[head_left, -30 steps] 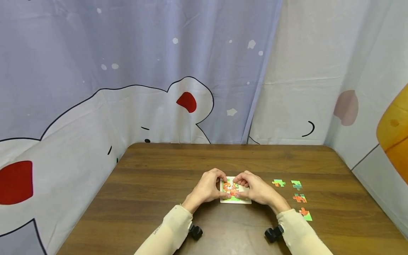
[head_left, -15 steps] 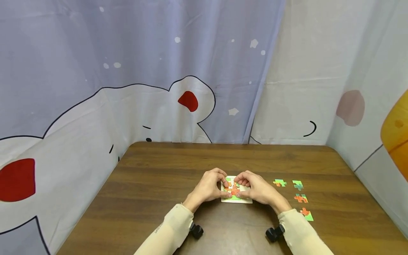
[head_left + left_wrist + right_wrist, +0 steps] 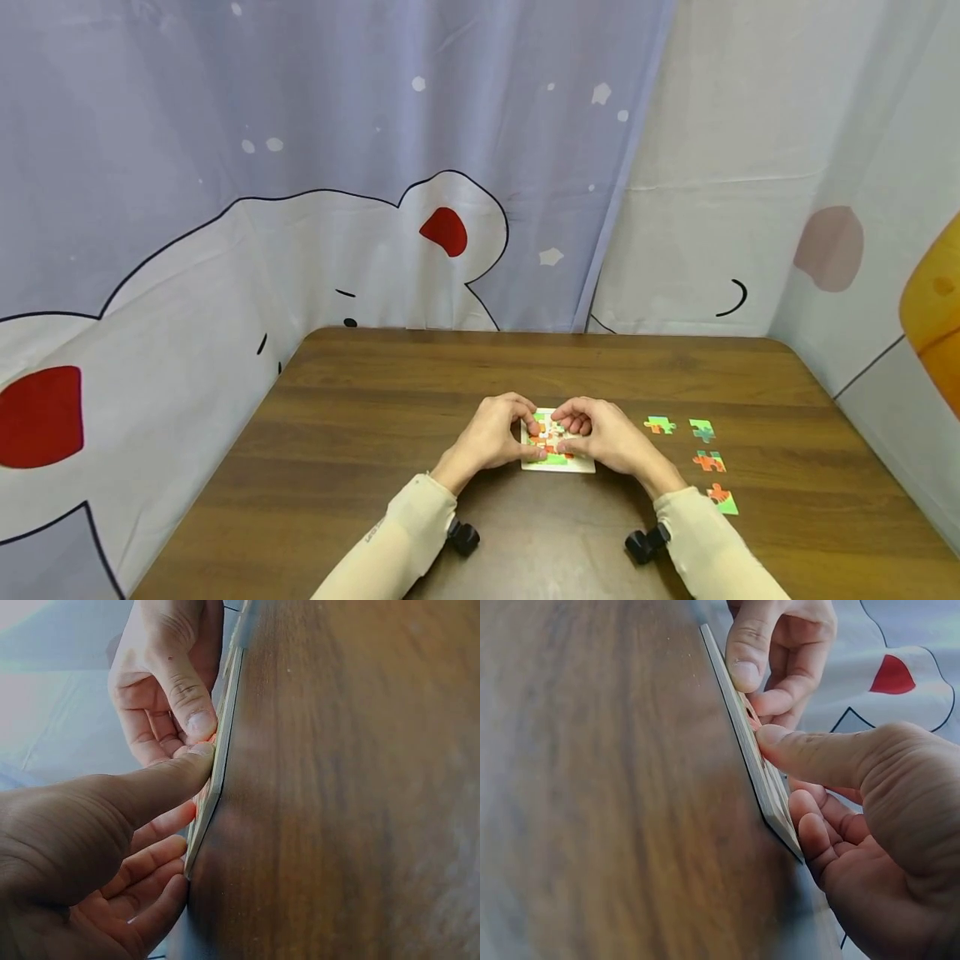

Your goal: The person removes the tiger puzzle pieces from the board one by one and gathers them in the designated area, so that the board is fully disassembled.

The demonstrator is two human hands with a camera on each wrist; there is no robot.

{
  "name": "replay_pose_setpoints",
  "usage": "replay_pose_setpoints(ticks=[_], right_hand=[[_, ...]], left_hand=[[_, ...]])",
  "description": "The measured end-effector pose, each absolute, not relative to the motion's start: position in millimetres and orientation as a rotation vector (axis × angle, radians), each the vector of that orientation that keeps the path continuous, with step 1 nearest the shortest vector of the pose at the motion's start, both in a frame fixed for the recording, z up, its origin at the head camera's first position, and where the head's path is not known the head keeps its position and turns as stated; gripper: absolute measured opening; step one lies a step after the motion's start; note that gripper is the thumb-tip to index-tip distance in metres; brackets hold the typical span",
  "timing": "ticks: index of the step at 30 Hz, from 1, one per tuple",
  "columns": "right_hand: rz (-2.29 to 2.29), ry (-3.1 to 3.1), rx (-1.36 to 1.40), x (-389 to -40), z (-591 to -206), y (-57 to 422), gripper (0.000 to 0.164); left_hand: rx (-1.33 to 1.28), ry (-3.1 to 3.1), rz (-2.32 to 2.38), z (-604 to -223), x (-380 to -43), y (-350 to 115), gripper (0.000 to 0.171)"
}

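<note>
A small jigsaw puzzle tray [image 3: 558,467] with a pale rim lies flat on the table between both hands, filled in part with orange, white and green pieces [image 3: 550,430]. My left hand [image 3: 489,435] spans the tray's left part, thumb on the near side and fingers on the far side. From the right, my right hand [image 3: 607,433] reaches over the tray, thumb and forefinger around an orange piece, mostly covered by the fingers. Seen edge-on in the left wrist view, the tray [image 3: 217,769] has both thumbtips almost meeting on its near edge. An orange bit shows beneath the thumbs in the right wrist view.
Several loose jigsaw pieces lie right of the tray: a green and orange one [image 3: 660,426], a green and teal one [image 3: 702,430], an orange one [image 3: 709,462] and a green-cornered one [image 3: 722,499]. A printed curtain [image 3: 360,267] hangs behind the brown wooden table [image 3: 390,375].
Both hands stay at the tray, with small finger shifts. The orange pieces under them have moved a little, and the right thumb has drawn slightly away. The head view has tilted slightly.
</note>
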State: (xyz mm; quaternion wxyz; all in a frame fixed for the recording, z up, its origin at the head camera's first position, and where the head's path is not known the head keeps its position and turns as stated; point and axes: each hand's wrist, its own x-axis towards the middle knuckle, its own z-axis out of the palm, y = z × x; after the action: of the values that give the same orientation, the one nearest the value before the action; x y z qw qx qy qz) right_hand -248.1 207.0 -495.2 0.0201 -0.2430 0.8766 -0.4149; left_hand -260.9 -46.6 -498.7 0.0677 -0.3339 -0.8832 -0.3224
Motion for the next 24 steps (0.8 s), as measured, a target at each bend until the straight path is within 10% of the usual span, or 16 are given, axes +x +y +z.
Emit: replay_pose_setpoints(ticks=[24], right_hand=[[-1.235, 2.84, -0.956, -245.3, -487.0, 201.8, 0.034]], left_hand=[[-0.97, -2.749, -0.955, -486.6, -255.7, -43.9, 0.027]])
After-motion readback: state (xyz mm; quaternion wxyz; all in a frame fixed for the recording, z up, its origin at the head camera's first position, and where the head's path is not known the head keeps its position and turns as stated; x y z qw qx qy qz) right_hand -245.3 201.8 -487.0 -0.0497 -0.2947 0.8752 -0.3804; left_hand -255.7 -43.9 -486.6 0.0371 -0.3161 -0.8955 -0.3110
